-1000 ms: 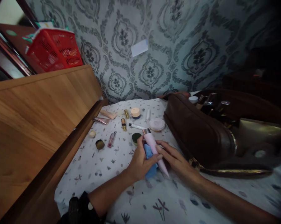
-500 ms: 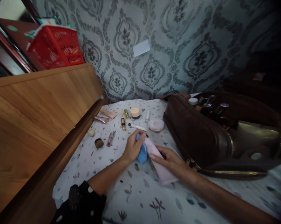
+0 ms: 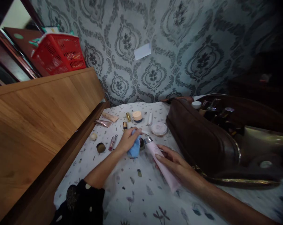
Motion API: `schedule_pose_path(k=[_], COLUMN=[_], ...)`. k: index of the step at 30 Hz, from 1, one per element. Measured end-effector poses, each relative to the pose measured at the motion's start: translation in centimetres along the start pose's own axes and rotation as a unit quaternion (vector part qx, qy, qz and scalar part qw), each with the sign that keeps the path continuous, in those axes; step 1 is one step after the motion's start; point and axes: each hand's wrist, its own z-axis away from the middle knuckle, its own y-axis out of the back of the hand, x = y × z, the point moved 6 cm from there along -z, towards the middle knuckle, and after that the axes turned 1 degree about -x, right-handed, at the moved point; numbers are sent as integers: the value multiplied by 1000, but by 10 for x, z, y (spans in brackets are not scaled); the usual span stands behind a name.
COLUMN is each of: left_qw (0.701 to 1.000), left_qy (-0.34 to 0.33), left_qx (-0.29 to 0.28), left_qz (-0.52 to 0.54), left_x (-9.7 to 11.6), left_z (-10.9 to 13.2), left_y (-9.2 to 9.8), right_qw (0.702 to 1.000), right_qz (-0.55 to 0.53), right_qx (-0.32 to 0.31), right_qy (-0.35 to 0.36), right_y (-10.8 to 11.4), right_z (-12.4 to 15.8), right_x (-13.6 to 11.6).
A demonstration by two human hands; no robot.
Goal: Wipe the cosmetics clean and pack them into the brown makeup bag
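A light blue cloth [image 3: 134, 150] is gripped in my left hand [image 3: 126, 140], its folds hanging below the fingers. My right hand [image 3: 173, 161] is wrapped round a pale pink squeeze tube [image 3: 163, 168], silver cap pointing up and left. A small gap separates the cloth from the cap. Beyond my left hand lies a white slim tube [image 3: 145, 132], partly covered by the fingers. A dark round object [image 3: 141, 143] shows between cloth and cap; I cannot make out what it is. Close to my left wrist is a pink lip gloss [image 3: 112, 143].
An open brown bag [image 3: 198, 134] with cosmetics inside stands on the right. On the patterned sheet [image 3: 141, 187] are a round compact [image 3: 158, 128], a peach-lidded jar [image 3: 137, 116], a gold lipstick [image 3: 128, 117] and two tubes [image 3: 110, 117]. A wooden board [image 3: 47, 115] borders the left; a red basket [image 3: 59, 53] sits behind.
My left hand and the blue cloth have moved left, away from the tube's cap. The silver cap now shows fully. My right hand keeps its hold on the pink tube.
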Motion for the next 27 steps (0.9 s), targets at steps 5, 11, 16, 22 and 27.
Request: schedule_pose_path(k=[5,11,16,22,27], left_qw=[974,921,928,974,974], left_qy=[66,135,123,69,-2], left_qx=[59,75,60,140,198], left_qz=[-206,-357,-346,-164,109], left_x=[-47,-105,-124,-107,-83], left_z=[-41,-60,-62,-55,-27], left_y=[75,133,147,176,181], right_qw=[992,988,986,980,968], right_qz=[103,126,137,168,197], right_qx=[41,55,69,83,110], right_qy=[53,63,67,68,108], right_y=[10,16,22,26,28], right_z=[-9,-14,-14,-17,-19], right_x=[-4,-5,-11,-8,-4])
